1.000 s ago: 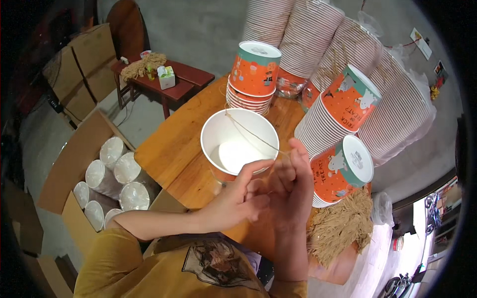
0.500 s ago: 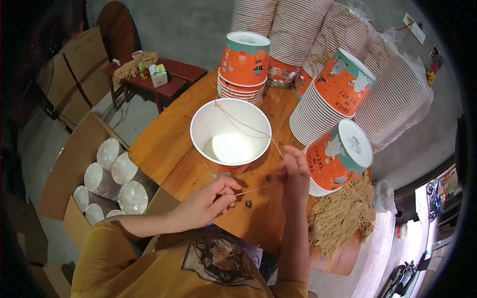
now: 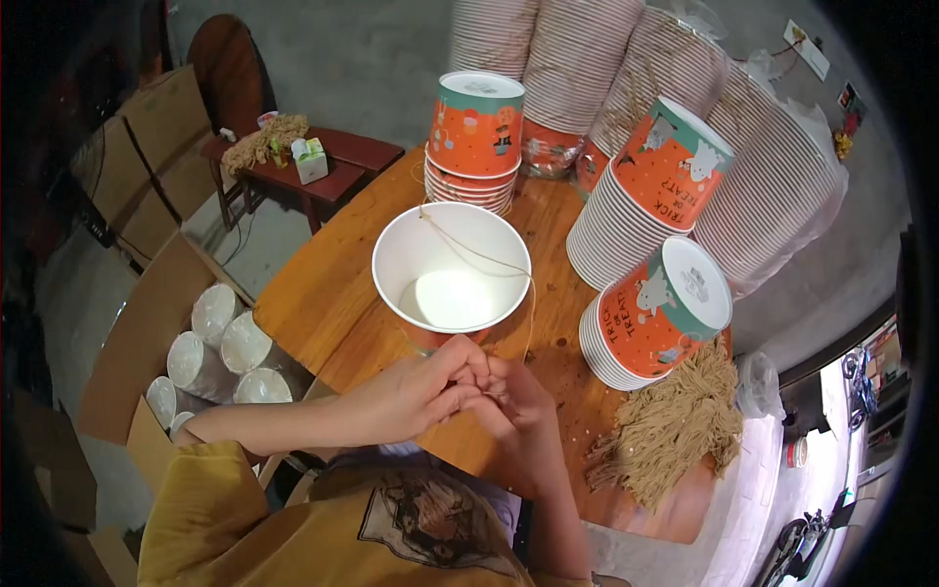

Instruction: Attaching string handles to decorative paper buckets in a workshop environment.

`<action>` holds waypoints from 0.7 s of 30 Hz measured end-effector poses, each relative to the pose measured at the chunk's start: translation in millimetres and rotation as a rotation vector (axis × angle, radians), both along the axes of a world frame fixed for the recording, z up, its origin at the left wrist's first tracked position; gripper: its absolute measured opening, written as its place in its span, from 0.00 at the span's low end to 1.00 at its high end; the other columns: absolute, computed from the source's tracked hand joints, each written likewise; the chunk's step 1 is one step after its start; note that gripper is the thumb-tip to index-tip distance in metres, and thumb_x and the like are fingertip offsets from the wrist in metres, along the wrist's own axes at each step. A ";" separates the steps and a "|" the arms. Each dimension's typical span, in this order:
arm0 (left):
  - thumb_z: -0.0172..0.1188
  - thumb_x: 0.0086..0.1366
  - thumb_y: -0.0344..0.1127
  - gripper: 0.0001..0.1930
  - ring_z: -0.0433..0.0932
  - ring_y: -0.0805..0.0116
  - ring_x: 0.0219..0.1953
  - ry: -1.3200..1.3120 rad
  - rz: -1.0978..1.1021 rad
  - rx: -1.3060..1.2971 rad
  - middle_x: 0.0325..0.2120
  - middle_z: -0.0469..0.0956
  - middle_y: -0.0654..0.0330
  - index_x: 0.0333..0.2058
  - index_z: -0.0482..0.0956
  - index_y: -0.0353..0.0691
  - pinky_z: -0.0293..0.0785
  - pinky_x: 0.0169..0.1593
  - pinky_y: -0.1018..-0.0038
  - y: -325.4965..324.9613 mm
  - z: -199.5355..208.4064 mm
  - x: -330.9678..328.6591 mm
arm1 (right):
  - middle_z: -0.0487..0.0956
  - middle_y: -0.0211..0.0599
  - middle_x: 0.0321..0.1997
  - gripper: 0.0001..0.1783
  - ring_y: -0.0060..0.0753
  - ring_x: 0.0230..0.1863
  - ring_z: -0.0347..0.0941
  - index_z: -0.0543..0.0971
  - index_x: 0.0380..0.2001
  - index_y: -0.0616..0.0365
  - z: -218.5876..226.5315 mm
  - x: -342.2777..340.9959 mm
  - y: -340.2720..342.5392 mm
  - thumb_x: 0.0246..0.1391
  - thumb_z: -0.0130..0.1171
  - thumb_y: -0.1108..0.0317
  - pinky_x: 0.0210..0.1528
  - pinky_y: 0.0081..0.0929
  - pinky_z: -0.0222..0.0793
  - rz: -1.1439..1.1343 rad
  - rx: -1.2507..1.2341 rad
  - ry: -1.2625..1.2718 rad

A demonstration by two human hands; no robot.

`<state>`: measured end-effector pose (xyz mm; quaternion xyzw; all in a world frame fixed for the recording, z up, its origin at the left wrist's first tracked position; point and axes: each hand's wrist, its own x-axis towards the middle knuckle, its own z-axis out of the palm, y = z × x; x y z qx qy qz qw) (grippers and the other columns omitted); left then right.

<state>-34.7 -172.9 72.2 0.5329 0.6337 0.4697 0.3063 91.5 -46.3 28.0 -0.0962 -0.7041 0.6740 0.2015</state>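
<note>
In front of me stands a white-lined paper bucket [image 3: 393, 256], mouth up, with orange showing on its outside. A thin tan cord [image 3: 475, 249] lies across the inside of its mouth, crosses the right rim and runs down to my hands. My left hand [image 3: 425, 389] and my right hand [image 3: 520, 396] meet just before the bucket, fingertips pinched close together. The cord reaches the right hand; the part between the fingers is hidden by the fingers themselves.
Upside-down stacks of orange and green buckets [image 3: 475, 132] stand behind and at right [image 3: 657, 313]. A bundle of tan cords [image 3: 670, 430] lies at the table's right. Tall wrapped bucket stacks [image 3: 582, 68] rise at the back. A carton [image 3: 147, 333] holding wrapped buckets sits at left.
My right hand has moved left and down to meet the left hand. The cord stretch that showed between the hands is now hidden. My view has shifted slightly.
</note>
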 end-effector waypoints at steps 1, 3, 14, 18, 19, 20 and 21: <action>0.49 0.69 0.28 0.06 0.73 0.66 0.24 0.001 0.001 0.000 0.24 0.72 0.58 0.41 0.62 0.38 0.68 0.28 0.72 -0.2 1.0 -1.2 | 0.77 0.38 0.39 0.19 0.25 0.36 0.77 0.71 0.48 0.60 -0.6 1.8 0.7 0.54 0.63 0.71 0.38 0.24 0.73 0.001 0.000 0.001; 0.49 0.69 0.28 0.06 0.72 0.71 0.23 -0.052 0.003 -0.031 0.23 0.71 0.60 0.42 0.62 0.38 0.67 0.28 0.74 -0.6 3.1 -4.7 | 0.78 0.36 0.34 0.17 0.26 0.34 0.78 0.74 0.43 0.60 0.3 5.6 3.3 0.51 0.66 0.71 0.35 0.27 0.73 -0.060 0.250 -0.099; 0.50 0.70 0.33 0.09 0.76 0.70 0.26 0.048 0.131 0.018 0.29 0.76 0.59 0.45 0.66 0.37 0.72 0.31 0.76 -5.9 14.5 -14.3 | 0.75 0.32 0.24 0.04 0.20 0.24 0.71 0.78 0.30 0.58 6.8 -9.5 -11.9 0.50 0.63 0.75 0.28 0.18 0.66 -0.386 0.312 0.045; 0.56 0.64 0.33 0.11 0.75 0.56 0.32 0.568 0.249 0.338 0.29 0.73 0.55 0.43 0.70 0.38 0.72 0.35 0.67 10.6 15.7 -25.2 | 0.71 0.28 0.22 0.05 0.15 0.23 0.64 0.74 0.29 0.59 0.3 -22.1 -11.7 0.50 0.61 0.77 0.27 0.15 0.62 -0.653 0.307 0.100; 0.58 0.62 0.32 0.12 0.74 0.57 0.33 0.827 0.270 0.399 0.28 0.72 0.56 0.43 0.71 0.38 0.72 0.37 0.65 14.3 17.7 -29.6 | 0.71 0.28 0.22 0.05 0.15 0.23 0.64 0.74 0.29 0.59 -2.8 -25.6 -12.1 0.50 0.61 0.77 0.27 0.15 0.62 -0.652 0.304 0.099; 0.60 0.59 0.31 0.14 0.73 0.57 0.35 0.806 0.226 0.330 0.28 0.71 0.56 0.43 0.71 0.38 0.71 0.39 0.63 15.6 15.3 -33.4 | 0.71 0.28 0.22 0.06 0.16 0.23 0.64 0.73 0.29 0.58 -6.4 -29.1 -12.7 0.50 0.61 0.77 0.27 0.16 0.62 -0.651 0.296 0.127; 0.60 0.59 0.31 0.14 0.73 0.57 0.35 0.804 0.223 0.332 0.28 0.71 0.56 0.43 0.71 0.38 0.71 0.39 0.63 17.3 11.6 -36.7 | 0.71 0.28 0.22 0.06 0.16 0.23 0.63 0.73 0.29 0.58 -8.8 -31.3 -12.4 0.50 0.61 0.77 0.27 0.16 0.62 -0.654 0.292 0.154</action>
